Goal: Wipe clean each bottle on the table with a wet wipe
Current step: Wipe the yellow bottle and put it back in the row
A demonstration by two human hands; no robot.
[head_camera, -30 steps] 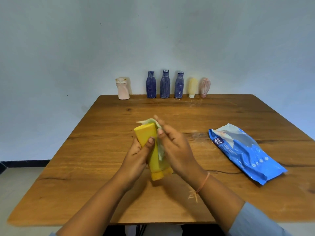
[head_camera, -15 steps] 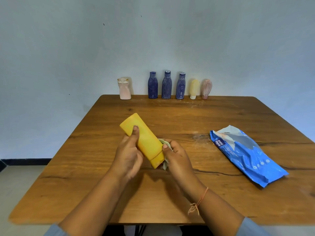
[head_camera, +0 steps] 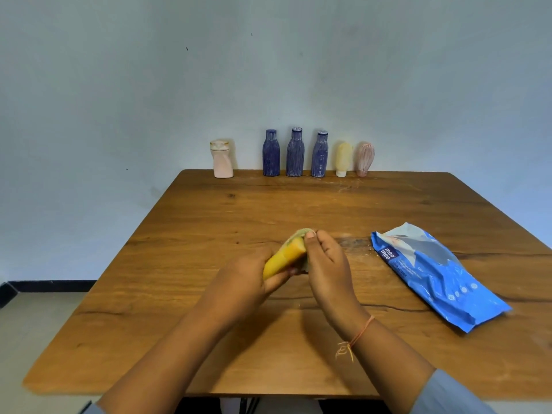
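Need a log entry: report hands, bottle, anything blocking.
Left hand grips yellow bottle. Right hand pinches wet wipe over its end. Six bottles at far edge, wipe pack right; nothing blocking.

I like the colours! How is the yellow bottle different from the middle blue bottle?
The yellow bottle lies tilted in the left hand; the middle blue bottle stands upright at the back. The right hand holds a wipe on the yellow bottle; nothing touches the blue one. Yellow looks plain, blue streaky.
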